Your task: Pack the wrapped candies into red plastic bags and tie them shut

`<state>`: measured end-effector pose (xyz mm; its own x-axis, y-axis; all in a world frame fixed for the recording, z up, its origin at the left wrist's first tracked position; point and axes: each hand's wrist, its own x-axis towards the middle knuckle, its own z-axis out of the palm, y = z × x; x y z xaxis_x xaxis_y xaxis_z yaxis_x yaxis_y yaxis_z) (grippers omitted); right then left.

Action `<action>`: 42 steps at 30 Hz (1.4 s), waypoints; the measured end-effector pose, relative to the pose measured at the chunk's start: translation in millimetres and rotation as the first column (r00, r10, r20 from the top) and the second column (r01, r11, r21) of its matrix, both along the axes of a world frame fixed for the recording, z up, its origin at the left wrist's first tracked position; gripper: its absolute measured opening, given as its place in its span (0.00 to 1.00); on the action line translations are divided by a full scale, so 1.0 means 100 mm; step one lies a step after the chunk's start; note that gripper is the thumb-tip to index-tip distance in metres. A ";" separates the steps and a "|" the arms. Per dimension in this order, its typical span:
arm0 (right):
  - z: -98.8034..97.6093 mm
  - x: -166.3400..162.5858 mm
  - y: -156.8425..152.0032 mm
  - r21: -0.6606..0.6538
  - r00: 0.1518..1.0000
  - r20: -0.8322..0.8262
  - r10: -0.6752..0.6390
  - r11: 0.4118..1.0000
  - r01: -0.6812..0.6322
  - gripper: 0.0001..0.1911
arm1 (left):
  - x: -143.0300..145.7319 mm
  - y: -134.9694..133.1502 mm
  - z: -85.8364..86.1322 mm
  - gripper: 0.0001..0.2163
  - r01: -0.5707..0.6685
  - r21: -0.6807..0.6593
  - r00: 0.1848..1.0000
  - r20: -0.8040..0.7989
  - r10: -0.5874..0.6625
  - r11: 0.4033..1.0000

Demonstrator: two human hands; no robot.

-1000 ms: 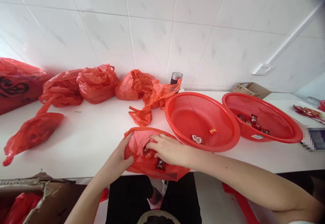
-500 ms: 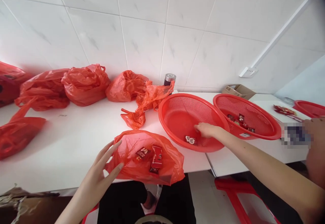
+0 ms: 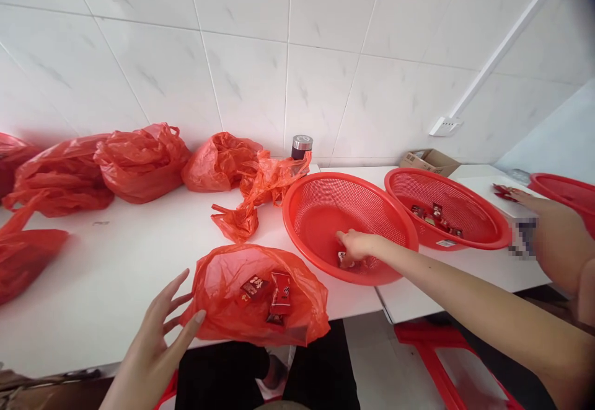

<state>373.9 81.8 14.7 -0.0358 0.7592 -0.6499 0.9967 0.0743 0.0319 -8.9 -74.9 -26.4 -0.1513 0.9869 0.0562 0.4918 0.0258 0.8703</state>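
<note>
A thin red plastic bag lies with its mouth wide, close to the table's front edge. Inside are small wrapped snack packets, among them a dark red one and a bright red one. My left hand is at the bag's left rim, fingers spread and thumb touching the plastic or close to it. My right hand reaches into a red perforated basket. Its thumb and fingers are apart over a small packet with white print, partly hidden by the hand.
Several filled red bags line the wall on the left, with crumpled red bags and a dark flask nearby. Right, a second red basket holds packets. Behind it stands a cardboard box. Another person's arm reaches in there.
My right hand has moved left and nearer, over the packet in the basket. My left hand has shifted slightly left and down in view. The other person's arm has reached farther forward.
</note>
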 end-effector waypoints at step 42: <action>0.52 0.08 -0.05 0.277 0.874 -0.477 0.092 0.960 0.051 0.10 | 0.03 -0.05 0.11 0.19 0.034 -0.198 0.997 0.077 -0.019 0.980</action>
<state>381.4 76.8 66.8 -0.3067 0.8983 -0.3147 0.8905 0.1540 -0.4281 -5.9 -79.7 -15.9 -0.1213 0.9809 -0.1522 0.4292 0.1901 0.8830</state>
